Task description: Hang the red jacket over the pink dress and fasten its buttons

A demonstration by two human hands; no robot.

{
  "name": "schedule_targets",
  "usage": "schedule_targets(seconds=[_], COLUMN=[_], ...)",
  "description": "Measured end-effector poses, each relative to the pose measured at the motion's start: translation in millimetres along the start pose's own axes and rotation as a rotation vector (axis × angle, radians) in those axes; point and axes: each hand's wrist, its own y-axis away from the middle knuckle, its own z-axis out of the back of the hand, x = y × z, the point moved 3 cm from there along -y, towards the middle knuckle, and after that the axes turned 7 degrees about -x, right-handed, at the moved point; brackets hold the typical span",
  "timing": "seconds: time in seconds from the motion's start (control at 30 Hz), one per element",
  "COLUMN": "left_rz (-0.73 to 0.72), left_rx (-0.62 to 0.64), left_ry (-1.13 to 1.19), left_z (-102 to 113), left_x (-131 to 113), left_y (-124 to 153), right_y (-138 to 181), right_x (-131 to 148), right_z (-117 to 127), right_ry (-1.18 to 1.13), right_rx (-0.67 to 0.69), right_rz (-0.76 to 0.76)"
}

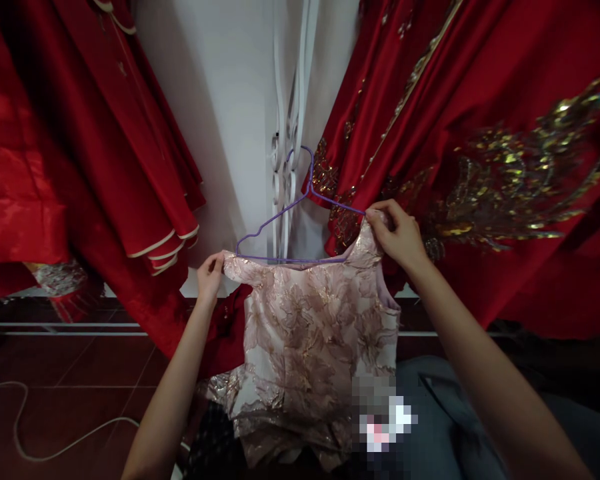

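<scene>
A pale pink dress [310, 320] with a shiny floral pattern hangs in front of me. Its right shoulder strap sits over one end of a purple hanger [275, 219]. My right hand [396, 230] pinches that strap at the hanger's tip. On the other side, my left hand [211, 275] pinches the left shoulder strap, which extends outward past the hanger's end. The hanger's hook is up by a white metal rack post, but I cannot tell whether it rests on anything. The lower part of the dress is bunched near my lap.
Red garments [130, 133] hang at the left, and a red garment with gold sequins [480, 180] hangs at the right. Between them stands a white scrolled metal rack [279, 153] against a pale wall. A white cable [75, 440] lies on dark red floor tiles [95, 360].
</scene>
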Motion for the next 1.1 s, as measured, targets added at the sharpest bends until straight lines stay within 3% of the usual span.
schedule_targets(seconds=[0.37,0.6,0.7,0.77,0.83,0.9,0.97,1.1], left_rz=[-0.172,-0.457,-0.504,-0.398,-0.226,-0.079,-0.025,-0.048], left_rx=[0.141,0.292,0.347,0.345,0.329,0.441,0.628,0.707], left_ry=[-0.022,-0.19,-0.208,-0.167,-0.169,-0.337,-0.502,-0.7], left_z=[-16,-46,-46,-34,-16,1,15,41], left_x=[-45,-102,-113,-99,-71,-34,-1,30], left_y=[-14,-13,-22,-28,-27,-13,10,40], right_y=[-1,18,23,22,19,16,15,15], right_x=[-1,-6,-12,-16,-19,-21,-21,-19], right_z=[-1,-28,-37,-38,-38,-38,-39,-38], right_ry=[-0.029,-0.182,-0.263,-0.291,-0.296,-0.295,-0.298,-0.315], right_rx=[0.006,0.135,0.15,0.113,0.077,0.072,0.078,0.074], right_rz=[-0.001,-0.038,-0.049,-0.065,-0.081,-0.088,-0.084,-0.076])
